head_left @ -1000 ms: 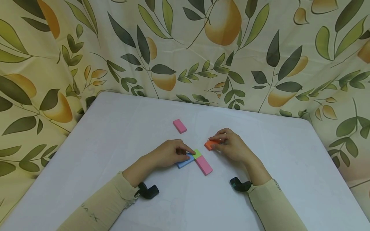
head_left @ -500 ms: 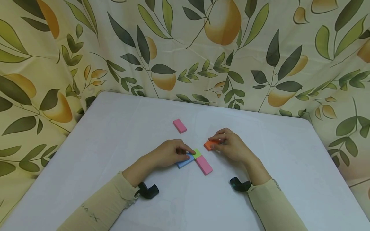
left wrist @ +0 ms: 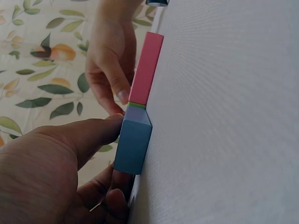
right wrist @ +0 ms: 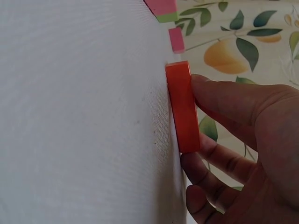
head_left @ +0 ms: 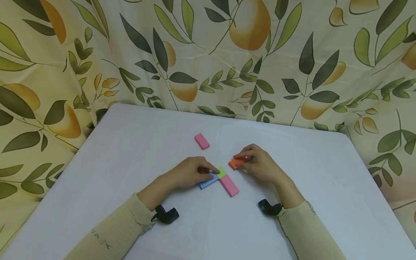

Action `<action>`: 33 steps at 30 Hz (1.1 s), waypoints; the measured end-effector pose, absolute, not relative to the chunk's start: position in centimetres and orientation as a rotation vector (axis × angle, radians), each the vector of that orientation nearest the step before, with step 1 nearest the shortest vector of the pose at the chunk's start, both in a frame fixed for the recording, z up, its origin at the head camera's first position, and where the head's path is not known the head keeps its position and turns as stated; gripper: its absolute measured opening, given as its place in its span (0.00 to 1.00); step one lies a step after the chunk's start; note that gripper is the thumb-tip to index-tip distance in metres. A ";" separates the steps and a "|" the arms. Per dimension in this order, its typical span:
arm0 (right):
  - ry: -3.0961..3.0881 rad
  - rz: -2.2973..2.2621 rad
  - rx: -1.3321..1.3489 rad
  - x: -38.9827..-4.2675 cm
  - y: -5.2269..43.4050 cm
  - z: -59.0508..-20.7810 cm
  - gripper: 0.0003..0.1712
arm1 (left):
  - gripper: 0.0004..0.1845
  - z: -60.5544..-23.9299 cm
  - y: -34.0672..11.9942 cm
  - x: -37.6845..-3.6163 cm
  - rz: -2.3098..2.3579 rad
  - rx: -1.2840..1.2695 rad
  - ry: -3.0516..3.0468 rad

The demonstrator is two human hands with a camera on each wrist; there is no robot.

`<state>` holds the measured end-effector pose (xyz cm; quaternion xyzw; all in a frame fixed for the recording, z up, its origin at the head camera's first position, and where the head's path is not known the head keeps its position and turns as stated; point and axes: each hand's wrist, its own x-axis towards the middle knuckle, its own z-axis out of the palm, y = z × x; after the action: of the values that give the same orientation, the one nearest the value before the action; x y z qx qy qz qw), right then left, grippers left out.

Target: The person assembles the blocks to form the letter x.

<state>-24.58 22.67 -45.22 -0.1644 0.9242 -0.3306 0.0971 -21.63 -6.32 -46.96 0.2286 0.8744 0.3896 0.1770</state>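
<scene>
Blocks are being laid flat into a cluster on the white desk (head_left: 130,144), roughly half done by my read. In place: blue block (head_left: 208,181), green block (head_left: 222,172) and a long pink block (head_left: 229,185), all flat and touching each other, green and pink running end to end, blue butted against their side. Left hand (head_left: 190,173) rests on the blue block with its fingers (left wrist: 93,135) curled over the top and edge, gripping it and pinning it against the green one; the left wrist view shows the thumb tip right at the blue/green joint. Right hand (head_left: 260,164) has the orange block (head_left: 236,163) pinched between thumb and fingers (right wrist: 224,100), the block down on the desk surface; the right wrist view shows it lying flat on the cloth. The orange block sits just ahead of the right fingertips, near the green block but apart from it, with a visible gap, so it's not joined yet. One short pink block (head_left: 202,141) lies alone, well beyond both hands' fingers, untouched. Left to do, as I judge it: close the orange block's gap, then bring in the loose pink one.
</scene>
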 end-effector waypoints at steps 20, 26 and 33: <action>2.741 -0.966 -0.512 -24.6 22.5 -45.2 0.15 | 0.13 -46.9 -6.4 -21.5 1.092 0.679 2.497; 2.741 -0.965 -0.505 -24.6 22.5 -45.2 0.15 | 0.13 -46.8 -6.4 -21.6 1.097 0.678 2.496; 2.736 -0.974 -0.501 -24.6 22.5 -45.2 0.15 | 0.13 -46.9 -6.4 -21.6 1.109 0.682 2.488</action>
<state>-24.58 22.51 -45.19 -0.1692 0.9240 -0.3289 0.0972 -21.64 -6.43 -46.88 0.2394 0.8737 0.3895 0.1662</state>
